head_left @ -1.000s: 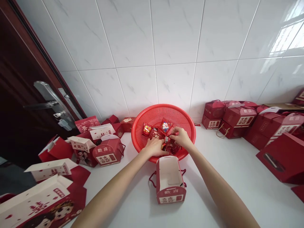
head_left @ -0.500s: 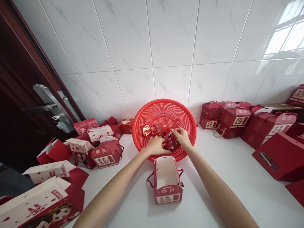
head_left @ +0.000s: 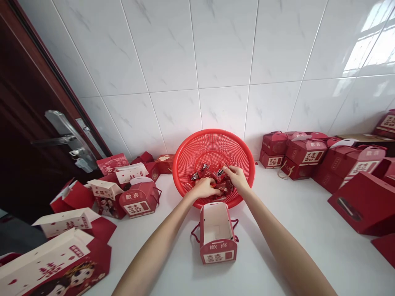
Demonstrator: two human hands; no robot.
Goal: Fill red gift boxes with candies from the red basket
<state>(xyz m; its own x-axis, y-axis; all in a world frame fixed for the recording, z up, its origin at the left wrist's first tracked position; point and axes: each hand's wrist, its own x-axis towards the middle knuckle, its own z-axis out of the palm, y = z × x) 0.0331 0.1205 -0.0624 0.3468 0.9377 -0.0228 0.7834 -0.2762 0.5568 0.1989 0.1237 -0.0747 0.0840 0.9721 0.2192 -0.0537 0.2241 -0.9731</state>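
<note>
Both of my hands reach into a red plastic colander (head_left: 179, 154) holding several red-wrapped candies (head_left: 206, 168). My left hand (head_left: 206, 188) is low in the colander, its fingers curled among the candies. What lies under those fingers is partly hidden. My right hand (head_left: 236, 177) pinches a red candy packet (head_left: 220, 174) with dark lettering between thumb and fingers. Just in front of the colander stands an open-topped red gift box (head_left: 218, 246), its inside bare and cream-coloured, with cord handles hanging at both sides.
Red and cream gift boxes (head_left: 138, 197) crowd the left side, some with lids raised. More closed red boxes (head_left: 308, 154) are stacked at the right. A tiled wall (head_left: 225, 45) rises behind the white table (head_left: 173, 263). A dark door (head_left: 27, 102) is at far left.
The candies in the colander have shifted; a shiny red-gold packet at the left is no longer visible, and dark-patterned ones show there. My left hand has moved slightly right, its fingers more curled.
</note>
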